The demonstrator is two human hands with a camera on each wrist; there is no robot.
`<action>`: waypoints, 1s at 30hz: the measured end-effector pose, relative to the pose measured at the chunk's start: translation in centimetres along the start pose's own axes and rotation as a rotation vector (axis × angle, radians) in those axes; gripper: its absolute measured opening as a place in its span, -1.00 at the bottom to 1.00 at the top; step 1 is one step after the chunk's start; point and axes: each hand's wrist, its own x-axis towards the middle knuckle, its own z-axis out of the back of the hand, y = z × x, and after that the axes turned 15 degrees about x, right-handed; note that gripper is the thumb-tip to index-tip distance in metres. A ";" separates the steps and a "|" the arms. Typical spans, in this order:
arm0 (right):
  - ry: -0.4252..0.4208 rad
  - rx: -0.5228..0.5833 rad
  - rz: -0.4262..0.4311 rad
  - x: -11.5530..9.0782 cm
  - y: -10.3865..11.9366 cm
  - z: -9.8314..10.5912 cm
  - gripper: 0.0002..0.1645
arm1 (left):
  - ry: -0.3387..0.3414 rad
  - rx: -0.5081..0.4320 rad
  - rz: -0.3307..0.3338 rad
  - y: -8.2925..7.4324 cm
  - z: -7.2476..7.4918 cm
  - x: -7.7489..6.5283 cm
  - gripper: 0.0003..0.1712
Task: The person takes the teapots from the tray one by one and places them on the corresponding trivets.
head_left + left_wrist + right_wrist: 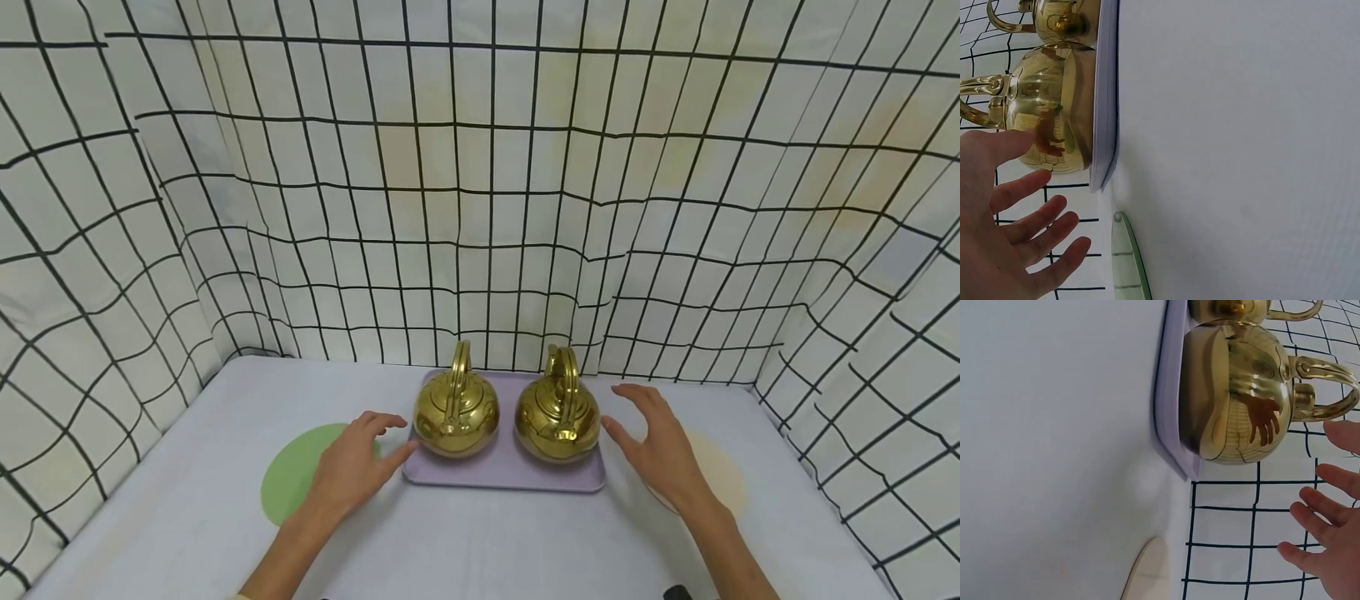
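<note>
- Your fingers (1038,220) are spread apart on both hands: the left hand (348,471) sits just beside the left kettle (456,417), the right hand (663,454) near the right kettle (557,421).
- Whether your left thumb touches the brass is hard to tell; in the left wrist view it overlaps the kettle's side.
- Your left hand covers part of a green disc (288,475); your right hand and wrist hide part of a cream disc (722,475).
- A dark object (677,592) is cut off at the head view's bottom edge, too little of it showing to name.
- Each wrist view crops the farther kettle.
- A pale tabletop (487,542) lies before you, with white walls (510,208) ruled in black grid lines behind and at both sides.
- Both kettles stand upright, slightly apart, on a lilac tray (502,477); you cannot see inside them.
</note>
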 end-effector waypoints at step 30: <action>-0.051 0.324 -0.034 1.8 3.3 -1.0 -0.59 | 0.206 -0.142 -0.004 0.7 -1.2 0.0 -0.71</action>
